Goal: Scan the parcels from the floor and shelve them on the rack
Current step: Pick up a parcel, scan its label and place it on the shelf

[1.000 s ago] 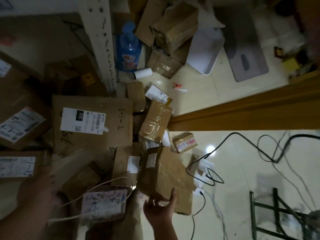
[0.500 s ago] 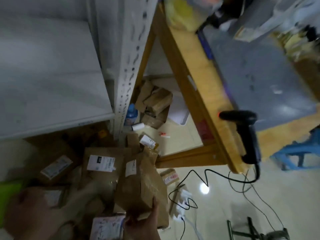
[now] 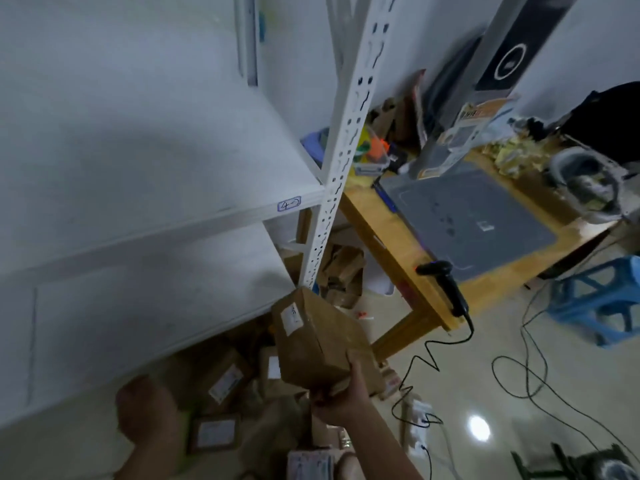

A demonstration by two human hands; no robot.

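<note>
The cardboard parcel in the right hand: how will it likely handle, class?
The cardboard parcel probably stays stiff: its edges look square. It is likely light, since the right hand alone holds it up. Its tilt could let it slip.

two hands showed: one right hand (image 3: 341, 396) and one left hand (image 3: 145, 414). one parcel (image 3: 318, 344) was held aloft, and at least four more labelled parcels (image 3: 225, 379) lay on the floor (image 3: 485, 375). the one rack (image 3: 346, 140) showed two shelves (image 3: 156, 150). one scanner (image 3: 446, 289) lay on one tabletop (image 3: 388, 237), and one blue stool (image 3: 602, 299) stood nearby.
</note>
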